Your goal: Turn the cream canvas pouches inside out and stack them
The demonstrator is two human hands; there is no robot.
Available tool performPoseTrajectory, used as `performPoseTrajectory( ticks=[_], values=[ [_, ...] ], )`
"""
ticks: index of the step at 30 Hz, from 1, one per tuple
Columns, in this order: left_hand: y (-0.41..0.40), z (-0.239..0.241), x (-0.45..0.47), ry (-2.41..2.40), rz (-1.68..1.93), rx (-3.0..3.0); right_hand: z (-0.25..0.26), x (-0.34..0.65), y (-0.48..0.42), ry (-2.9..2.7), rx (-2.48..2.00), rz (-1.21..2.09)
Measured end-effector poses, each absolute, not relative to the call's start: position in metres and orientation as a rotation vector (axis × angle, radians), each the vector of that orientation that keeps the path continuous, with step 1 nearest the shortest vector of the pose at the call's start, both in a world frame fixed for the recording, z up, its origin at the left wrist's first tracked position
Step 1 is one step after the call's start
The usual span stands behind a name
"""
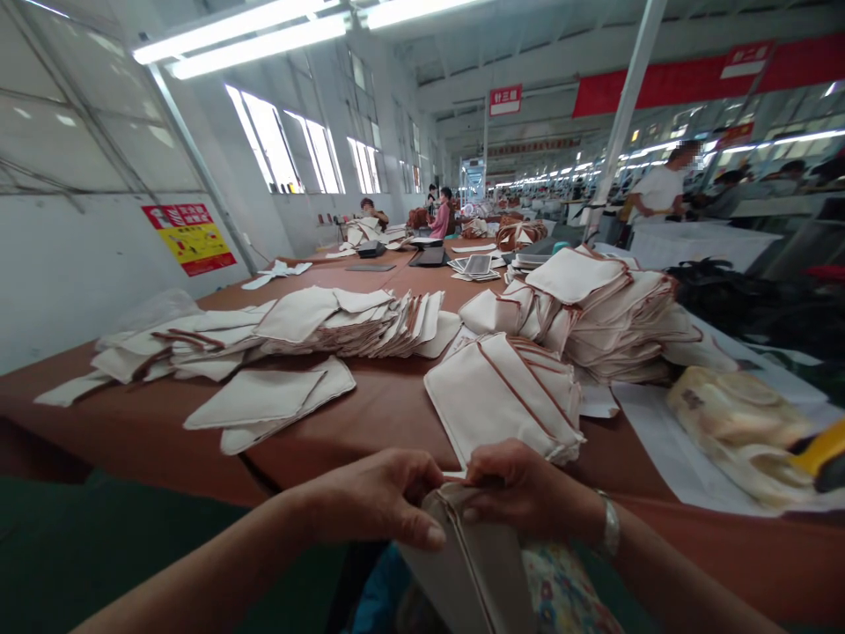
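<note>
Both hands grip the top edge of a beige sewn fabric piece (472, 563) with a seam down its middle, held low at the table's front edge. My left hand (383, 497) pinches its left side, thumb lying over the front. My right hand (528, 493), with a bracelet at the wrist, has its fingers curled over the right side. Just beyond the hands lies a fanned stack of cream fabric pieces (495, 392) with brown edging. To the left, a couple of loose cream pieces (264, 401) lie flat on the brown-covered table (389, 418).
A long row of overlapping cream pieces (297, 317) runs across the left. Taller piles (613, 317) stand at the right. A crumpled plastic bag (732, 423) and a yellow tool (825, 453) lie far right. Several people work farther back, one in a white shirt (657, 189).
</note>
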State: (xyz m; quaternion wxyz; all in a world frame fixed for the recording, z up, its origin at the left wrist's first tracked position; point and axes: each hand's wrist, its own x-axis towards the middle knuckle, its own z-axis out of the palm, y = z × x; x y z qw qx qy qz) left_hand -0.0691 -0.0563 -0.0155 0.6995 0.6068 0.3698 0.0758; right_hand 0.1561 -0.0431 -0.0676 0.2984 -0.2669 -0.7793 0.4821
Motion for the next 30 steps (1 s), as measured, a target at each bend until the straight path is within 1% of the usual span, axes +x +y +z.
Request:
performPoseTrajectory(
  ticks=[3, 5, 7, 11, 15, 25, 27, 30],
  values=[
    [-0.060, -0.041, -0.073, 0.800, 0.329, 1.292, -0.084, 0.168, -0.048, -1.932, -0.727, 1.274],
    [-0.060, -0.038, -0.068, 0.741, 0.401, 1.300, -0.084, 0.176, -0.051, -1.865, -0.754, 1.289],
    [-0.055, -0.025, -0.061, 0.687, 0.440, 1.354, -0.079, 0.182, -0.053, -1.857, -0.767, 1.309],
    [-0.042, -0.008, -0.050, 0.699, 0.375, 1.506, -0.065, 0.185, -0.058, -1.885, -0.757, 1.384],
    [-0.040, -0.018, -0.045, 0.781, 0.304, 1.469, -0.066, 0.181, -0.064, -1.833, -0.747, 1.520],
    [-0.039, -0.018, -0.029, 0.831, 0.361, 1.400, -0.070, 0.180, -0.070, -1.805, -0.853, 1.396],
    [-0.039, -0.020, -0.025, 0.848, 0.383, 1.380, -0.074, 0.179, -0.069, -1.767, -0.858, 1.413],
    [-0.041, -0.026, -0.022, 0.862, 0.398, 1.351, -0.081, 0.180, -0.068, -1.650, -0.839, 1.525]
  ],
)
